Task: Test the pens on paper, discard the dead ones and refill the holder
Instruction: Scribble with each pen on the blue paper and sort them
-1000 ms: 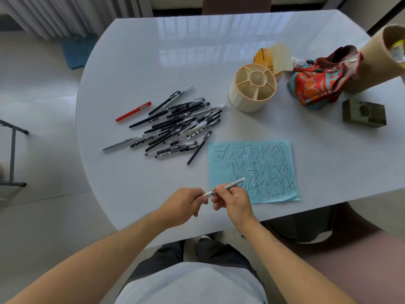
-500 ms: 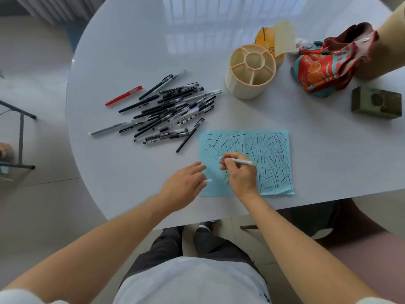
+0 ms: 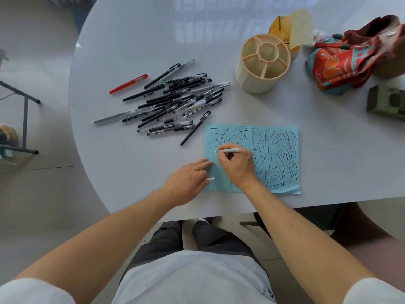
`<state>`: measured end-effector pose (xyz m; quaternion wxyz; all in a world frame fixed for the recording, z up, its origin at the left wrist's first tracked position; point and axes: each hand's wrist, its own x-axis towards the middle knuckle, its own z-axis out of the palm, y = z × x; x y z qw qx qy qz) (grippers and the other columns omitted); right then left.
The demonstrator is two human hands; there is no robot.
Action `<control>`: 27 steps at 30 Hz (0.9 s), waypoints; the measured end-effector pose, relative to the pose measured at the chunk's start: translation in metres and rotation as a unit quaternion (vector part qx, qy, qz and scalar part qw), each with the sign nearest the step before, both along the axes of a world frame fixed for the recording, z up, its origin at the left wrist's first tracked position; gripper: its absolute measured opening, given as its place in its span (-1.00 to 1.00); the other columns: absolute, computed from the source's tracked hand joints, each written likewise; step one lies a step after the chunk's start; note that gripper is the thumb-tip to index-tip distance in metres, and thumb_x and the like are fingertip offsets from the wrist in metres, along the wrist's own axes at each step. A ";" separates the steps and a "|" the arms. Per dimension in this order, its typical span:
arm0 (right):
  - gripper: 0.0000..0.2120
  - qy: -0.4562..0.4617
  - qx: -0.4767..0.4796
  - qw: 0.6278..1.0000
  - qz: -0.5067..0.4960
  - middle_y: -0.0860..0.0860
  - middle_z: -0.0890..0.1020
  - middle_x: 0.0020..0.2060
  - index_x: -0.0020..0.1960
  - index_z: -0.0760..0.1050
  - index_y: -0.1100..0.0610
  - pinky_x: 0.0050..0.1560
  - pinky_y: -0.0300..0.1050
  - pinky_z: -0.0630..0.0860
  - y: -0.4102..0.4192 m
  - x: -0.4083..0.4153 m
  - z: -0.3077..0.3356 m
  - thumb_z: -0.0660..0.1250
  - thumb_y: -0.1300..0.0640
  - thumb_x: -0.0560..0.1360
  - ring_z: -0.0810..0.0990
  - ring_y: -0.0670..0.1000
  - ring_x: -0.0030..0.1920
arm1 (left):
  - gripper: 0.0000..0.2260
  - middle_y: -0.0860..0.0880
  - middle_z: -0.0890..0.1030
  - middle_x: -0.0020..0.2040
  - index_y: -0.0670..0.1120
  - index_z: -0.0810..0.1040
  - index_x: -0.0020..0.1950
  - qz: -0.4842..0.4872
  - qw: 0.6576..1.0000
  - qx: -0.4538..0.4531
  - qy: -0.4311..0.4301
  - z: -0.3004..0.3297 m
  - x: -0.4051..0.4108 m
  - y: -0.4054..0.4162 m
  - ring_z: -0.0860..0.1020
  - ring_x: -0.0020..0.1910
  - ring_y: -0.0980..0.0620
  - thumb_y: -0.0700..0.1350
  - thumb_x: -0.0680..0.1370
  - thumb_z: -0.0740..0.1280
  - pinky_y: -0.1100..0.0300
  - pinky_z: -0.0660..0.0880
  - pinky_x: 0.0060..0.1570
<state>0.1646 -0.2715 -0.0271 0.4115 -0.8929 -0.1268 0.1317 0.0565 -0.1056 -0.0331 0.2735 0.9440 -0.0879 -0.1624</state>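
A light blue paper (image 3: 278, 137) covered in short pen strokes lies on the white table (image 3: 135, 40). My right hand (image 3: 237, 166) grips a white pen (image 3: 229, 150) with its tip touching the paper's left part. My left hand (image 3: 186, 182) rests at the paper's left edge, fingers stretched onto it, and a white pen cap (image 3: 210, 178) sticks out from under its thumb side. A pile of several mostly black pens (image 3: 175, 102) lies to the upper left of the paper, with a red pen (image 3: 128, 83) beside it. The beige compartmented pen holder (image 3: 263, 62) stands empty behind the paper.
A red patterned cloth pouch (image 3: 341, 60) and a yellow packet (image 3: 282, 29) lie at the back right. A green block (image 3: 385, 103) sits at the right edge. The table's front edge runs just below the paper, with my legs under it.
My hands pulled the cap off the white pen near the table edge, then moved forward. My right hand brought the pen tip onto the paper; my left hand settled at the paper's edge with the cap.
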 end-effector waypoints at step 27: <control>-0.92 0.286 0.272 0.912 -0.112 0.20 0.68 -0.28 -0.05 0.60 0.28 -0.16 0.02 0.68 -0.018 -0.045 0.025 0.40 0.26 0.59 0.62 0.08 -0.37 | -0.78 0.14 0.61 -0.19 0.01 0.55 -0.04 0.107 0.993 -0.049 0.030 0.040 0.005 0.004 0.55 -0.23 0.13 0.04 0.67 0.17 0.10 0.53 -0.18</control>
